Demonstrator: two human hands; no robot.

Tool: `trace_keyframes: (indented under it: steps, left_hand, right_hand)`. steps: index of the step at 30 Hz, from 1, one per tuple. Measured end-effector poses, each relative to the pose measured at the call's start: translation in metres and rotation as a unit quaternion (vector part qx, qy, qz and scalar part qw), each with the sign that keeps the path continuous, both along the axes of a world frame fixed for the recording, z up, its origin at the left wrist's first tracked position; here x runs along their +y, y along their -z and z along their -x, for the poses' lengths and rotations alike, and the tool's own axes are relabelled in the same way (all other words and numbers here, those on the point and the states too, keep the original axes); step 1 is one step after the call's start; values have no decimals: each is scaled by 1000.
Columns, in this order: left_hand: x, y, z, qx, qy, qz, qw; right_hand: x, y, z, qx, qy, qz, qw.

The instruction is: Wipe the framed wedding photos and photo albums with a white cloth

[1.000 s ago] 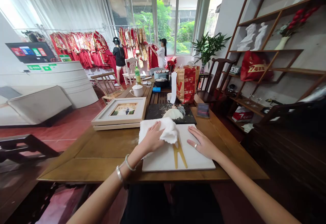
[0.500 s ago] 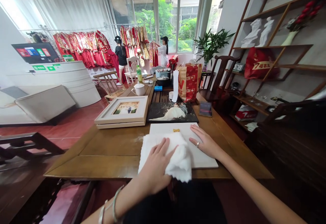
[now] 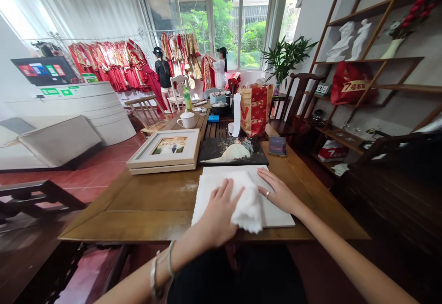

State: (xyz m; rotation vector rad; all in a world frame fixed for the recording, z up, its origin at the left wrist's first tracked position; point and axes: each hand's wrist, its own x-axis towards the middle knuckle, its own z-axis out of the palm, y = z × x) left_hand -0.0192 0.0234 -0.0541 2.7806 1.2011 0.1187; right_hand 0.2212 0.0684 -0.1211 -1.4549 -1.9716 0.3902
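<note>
A white board (image 3: 276, 212) lies flat near the front edge of the wooden table (image 3: 152, 207). My left hand (image 3: 217, 214) presses a white cloth (image 3: 241, 198) onto the board, fingers spread flat over the cloth. My right hand (image 3: 278, 193), with a ring on one finger, rests flat on the board's right part, fingers stretched out. The cloth covers most of the board's left and middle.
Behind the board lie a dark picture panel (image 3: 233, 152) and a stack of white framed photos (image 3: 165, 149). Farther back stand a white cup (image 3: 187, 119), a red paper bag (image 3: 254, 110) and a green bottle (image 3: 187, 99). Two people (image 3: 162, 76) stand by red garments. Shelves (image 3: 362, 60) line the right wall.
My left hand drew the cloth from the board's far part toward the near edge, then shifted it slightly forward. The yellow mark on the board is now covered. My right hand stayed put.
</note>
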Motion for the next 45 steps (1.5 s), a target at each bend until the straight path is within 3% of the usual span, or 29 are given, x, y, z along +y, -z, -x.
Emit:
trace_keyframes:
  steps: [3, 6, 8, 13, 15, 17, 20, 24, 27, 29, 32, 36, 39, 42, 45]
  left_hand:
    - [-38, -7, 7, 23, 28, 46, 998]
    - [-40, -8, 9, 14, 37, 51, 998]
    - [-19, -5, 7, 3, 22, 25, 999]
    - [59, 2, -5, 11, -45, -38, 998]
    - [78, 3, -8, 11, -66, -43, 997]
    - [82, 2, -7, 11, -71, -41, 997]
    - [61, 1, 0, 16, -60, -27, 998]
    - [2, -7, 13, 19, -48, 18, 998]
    - [-41, -12, 19, 6, 14, 64, 998]
    - [-53, -11, 21, -8, 52, 70, 996]
    - [-38, -3, 16, -15, 29, 31, 999]
    - [21, 2, -2, -5, -48, -20, 999]
    - [56, -1, -15, 0, -73, -34, 997]
    - [60, -2, -22, -1, -68, -29, 997]
    - [32, 1, -23, 2, -35, -21, 999]
  right_hand:
    - [-1, 0, 0, 5, -2, -4, 1000]
    - [-1, -1, 0, 11, -4, -6, 1000]
    - [-2, -1, 0, 11, -2, 0, 1000]
    - [-2, -3, -1, 4, -4, 16, 1000]
    - [-1, -4, -1, 4, -4, 21, 1000]
    - [-1, -5, -1, 8, -1, 25, 1000]
    - [-2, -5, -1, 14, 3, 27, 1000]
    - [-2, -4, 0, 10, 1, 20, 1000]
    - [-2, -2, 0, 13, -1, 9, 1000]
    - [-2, -1, 0, 15, -5, 0, 1000]
    - [-1, 0, 0, 22, -13, -9, 1000]
    - [-1, 1, -1, 31, -21, -9, 999]
    - [1, 2, -2, 34, -15, -1, 999]
    - [3, 4, -2, 37, -8, 10, 999]
    - [3, 5, -3, 47, -5, 5, 999]
